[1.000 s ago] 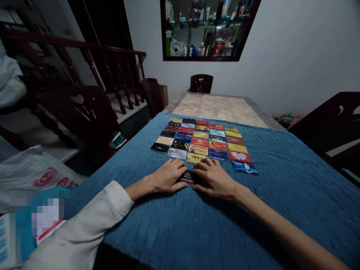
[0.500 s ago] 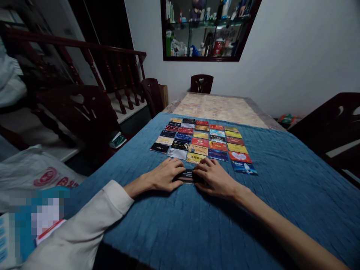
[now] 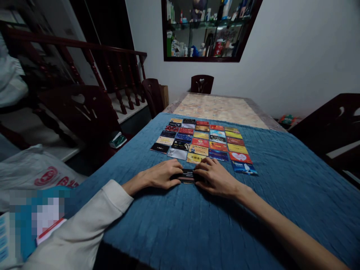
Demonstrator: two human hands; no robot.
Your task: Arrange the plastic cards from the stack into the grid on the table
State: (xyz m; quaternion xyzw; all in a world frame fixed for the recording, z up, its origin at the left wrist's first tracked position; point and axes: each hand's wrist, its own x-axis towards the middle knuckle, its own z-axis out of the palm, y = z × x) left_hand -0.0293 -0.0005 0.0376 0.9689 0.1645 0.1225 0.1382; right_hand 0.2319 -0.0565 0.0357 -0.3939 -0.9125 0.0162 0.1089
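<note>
Pinching dark card [image 3: 188, 175] between both hands, left hand [image 3: 162, 175], right hand [image 3: 215, 177], on blue tablecloth [image 3: 281, 180]; dim room.

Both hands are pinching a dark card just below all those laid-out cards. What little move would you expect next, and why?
Probably a short slide forward. The left hand and right hand pinch the dark card flat on the blue cloth, just below the grid of cards, whose nearest row has a gap ahead of it.
</note>
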